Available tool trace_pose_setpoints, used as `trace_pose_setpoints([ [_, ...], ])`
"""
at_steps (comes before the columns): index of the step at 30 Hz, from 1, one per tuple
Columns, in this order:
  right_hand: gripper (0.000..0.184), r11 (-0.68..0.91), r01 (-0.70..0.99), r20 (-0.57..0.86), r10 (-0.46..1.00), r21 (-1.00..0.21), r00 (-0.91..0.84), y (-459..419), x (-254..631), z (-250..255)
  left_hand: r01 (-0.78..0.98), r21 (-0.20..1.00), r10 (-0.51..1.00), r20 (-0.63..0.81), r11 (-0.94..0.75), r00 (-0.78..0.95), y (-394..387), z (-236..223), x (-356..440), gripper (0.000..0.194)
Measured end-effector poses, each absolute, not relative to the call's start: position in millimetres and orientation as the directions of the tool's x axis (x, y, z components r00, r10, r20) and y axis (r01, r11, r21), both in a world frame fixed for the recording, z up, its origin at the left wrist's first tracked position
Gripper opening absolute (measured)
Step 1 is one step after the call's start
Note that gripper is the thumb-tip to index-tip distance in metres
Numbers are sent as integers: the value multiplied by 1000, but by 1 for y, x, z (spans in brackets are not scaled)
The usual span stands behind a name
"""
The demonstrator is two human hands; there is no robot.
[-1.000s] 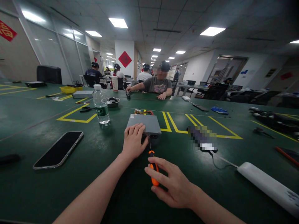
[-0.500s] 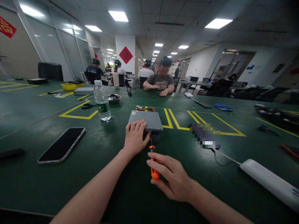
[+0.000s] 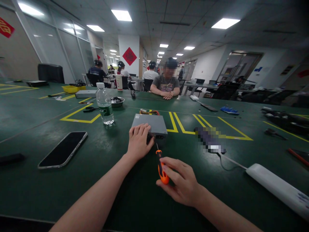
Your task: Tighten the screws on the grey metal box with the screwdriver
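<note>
A grey metal power supply unit (image 3: 156, 123) lies on the green table, its bundle of coloured wires (image 3: 151, 112) at the far side. My left hand (image 3: 140, 140) grips its near left corner, fingers on top and thumb at the near face. In my right hand (image 3: 182, 180) is a screwdriver (image 3: 162, 167) with an orange and black handle, held between thumb and fingers. Its thin shaft points up and slightly left to the unit's near face, close to my left thumb. Whether the tip touches a screw is too small to tell.
A water bottle (image 3: 105, 104) and a phone (image 3: 63, 150) stand and lie to the left. A metal bowl (image 3: 117, 102) is behind the bottle. On the right are a blurred-out device (image 3: 210, 140) with a cable and a white power strip (image 3: 277, 188). Across the table sits a person (image 3: 166, 83).
The screwdriver handle has swung to the right with my right hand, so the tool now tilts. My left hand stays on the power supply unit. The person opposite has drawn both hands together.
</note>
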State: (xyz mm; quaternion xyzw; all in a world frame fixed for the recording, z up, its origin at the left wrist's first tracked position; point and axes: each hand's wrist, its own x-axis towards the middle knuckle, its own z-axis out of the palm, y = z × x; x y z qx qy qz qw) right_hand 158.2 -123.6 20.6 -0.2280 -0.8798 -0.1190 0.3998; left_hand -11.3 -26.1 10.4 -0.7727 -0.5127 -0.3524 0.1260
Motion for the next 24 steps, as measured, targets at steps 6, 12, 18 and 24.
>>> trace_pose_setpoints([
  [6, 32, 873, 488, 662, 369, -5, -652, -124, 153, 21, 879, 175, 702, 677, -445, 220, -25, 10, -12, 37],
  [12, 27, 862, 507, 743, 342, -4, -575, -122, 158, 20, 879, 169, 702, 675, -447, 227, -25, 10, -12, 38],
  [18, 33, 881, 466, 649, 401, -80, -646, -122, 158, 19, 880, 165, 697, 681, -445, 224, -25, 9, -11, 37],
  [24, 30, 887, 461, 705, 341, -22, -622, -121, 158, 20, 876, 170, 696, 681, -451, 227, -26, 11, -12, 37],
])
